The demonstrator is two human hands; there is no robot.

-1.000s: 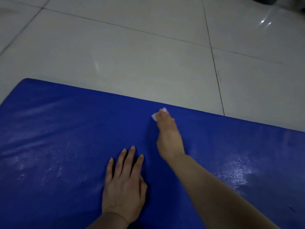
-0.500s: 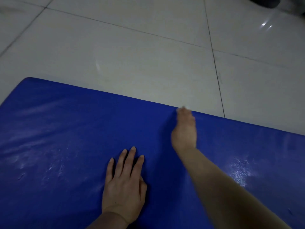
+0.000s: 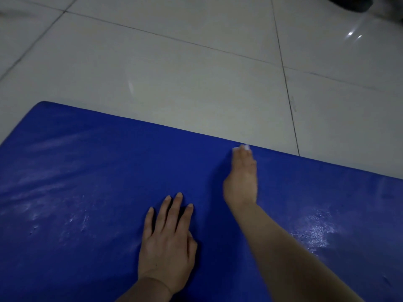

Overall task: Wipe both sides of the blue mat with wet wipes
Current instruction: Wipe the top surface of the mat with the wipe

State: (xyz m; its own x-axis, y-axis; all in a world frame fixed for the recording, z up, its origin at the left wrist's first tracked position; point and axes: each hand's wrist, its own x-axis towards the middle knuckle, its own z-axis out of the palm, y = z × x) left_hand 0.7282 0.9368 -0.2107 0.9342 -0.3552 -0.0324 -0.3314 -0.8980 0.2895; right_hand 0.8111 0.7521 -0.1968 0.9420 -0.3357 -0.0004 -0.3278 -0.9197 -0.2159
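A blue mat [image 3: 98, 182] lies flat on the tiled floor and fills the lower part of the view. My left hand [image 3: 168, 240] rests palm down on it with fingers straight. My right hand [image 3: 242, 177] reaches to the mat's far edge and presses a white wet wipe [image 3: 246, 147] against the surface; only a small tip of the wipe shows past the fingers. Whether the fingers curl round the wipe is hidden by the back of the hand. Pale wet streaks shine on the mat at the left and right.
Light grey floor tiles [image 3: 196, 73] with dark grout lines stretch beyond the mat. A dark object [image 3: 349, 3] sits at the top right corner, partly cut off by the frame.
My right hand slid the wipe to the right and outward along the mat's far edge. The left hand stayed flat in place.
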